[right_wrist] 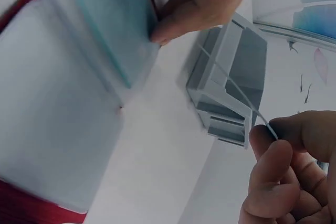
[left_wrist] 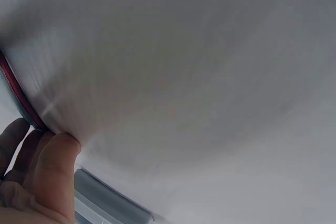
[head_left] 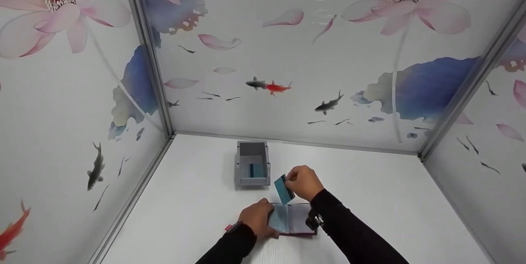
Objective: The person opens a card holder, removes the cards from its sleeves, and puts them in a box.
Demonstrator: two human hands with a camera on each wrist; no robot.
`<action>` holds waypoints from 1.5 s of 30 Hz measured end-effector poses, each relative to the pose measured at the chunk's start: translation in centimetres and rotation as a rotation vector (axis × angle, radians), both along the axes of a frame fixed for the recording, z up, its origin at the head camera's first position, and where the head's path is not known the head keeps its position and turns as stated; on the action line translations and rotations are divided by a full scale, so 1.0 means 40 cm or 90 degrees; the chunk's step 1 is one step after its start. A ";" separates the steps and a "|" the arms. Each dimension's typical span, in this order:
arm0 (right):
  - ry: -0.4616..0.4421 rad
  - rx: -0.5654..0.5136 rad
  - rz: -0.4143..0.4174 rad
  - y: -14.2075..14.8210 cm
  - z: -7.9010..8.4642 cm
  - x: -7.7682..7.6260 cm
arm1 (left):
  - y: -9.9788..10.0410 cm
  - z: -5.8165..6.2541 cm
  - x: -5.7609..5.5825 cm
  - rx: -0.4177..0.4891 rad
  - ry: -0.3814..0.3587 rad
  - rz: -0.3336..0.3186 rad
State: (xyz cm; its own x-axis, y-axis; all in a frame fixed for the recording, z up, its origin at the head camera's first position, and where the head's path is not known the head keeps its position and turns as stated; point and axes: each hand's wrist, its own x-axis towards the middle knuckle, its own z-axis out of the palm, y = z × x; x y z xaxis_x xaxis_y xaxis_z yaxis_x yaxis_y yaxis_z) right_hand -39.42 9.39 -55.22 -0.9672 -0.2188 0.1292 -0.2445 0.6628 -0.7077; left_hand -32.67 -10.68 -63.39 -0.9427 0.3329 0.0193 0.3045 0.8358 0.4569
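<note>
My right hand (head_left: 305, 182) pinches a teal card (head_left: 283, 190) with a dark stripe by one corner, tilted above the far edge of an open card holder (head_left: 299, 218). Seen from the right wrist, that card (right_wrist: 236, 90) is nearly edge-on between thumb and fingers. The holder has a dark red cover and clear sleeves, with a teal card (right_wrist: 113, 30) showing in the sleeve on its left side. My left hand (head_left: 255, 216) grips the holder's left edge. In the left wrist view, its thumb and fingers meet at the red edge (left_wrist: 20, 95).
A grey plastic bin (head_left: 252, 181) stands beyond the holder, with another teal card (head_left: 257, 170) inside. The white tabletop (head_left: 197, 181) is enclosed by white panels (head_left: 254, 50) printed with lotus flowers and fish, joined by metal corner posts.
</note>
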 end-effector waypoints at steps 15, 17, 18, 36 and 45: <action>0.020 -0.007 0.021 -0.119 0.052 -0.103 | 0.027 0.002 0.004 -0.009 0.014 -0.002; 0.007 -0.009 0.024 -0.135 0.052 -0.115 | 0.030 0.004 0.007 -0.006 0.020 -0.006; -0.001 -0.011 0.027 -0.143 0.052 -0.122 | 0.031 0.003 0.009 -0.007 0.023 -0.006; -0.108 0.027 0.070 -0.244 0.018 -0.205 | 0.011 -0.006 0.005 -0.039 0.021 0.005; -0.148 0.066 0.103 -0.292 -0.008 -0.222 | -0.005 -0.014 -0.006 -0.051 0.011 0.022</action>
State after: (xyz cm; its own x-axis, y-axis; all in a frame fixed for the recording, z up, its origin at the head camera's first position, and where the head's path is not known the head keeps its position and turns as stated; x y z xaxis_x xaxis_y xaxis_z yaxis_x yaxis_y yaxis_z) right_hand -48.29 -2.30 -55.54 -0.9198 -0.3729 -0.1223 -0.1926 0.7005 -0.6872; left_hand -32.90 -10.89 -63.96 -0.9533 0.3019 0.0108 0.2829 0.8796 0.3826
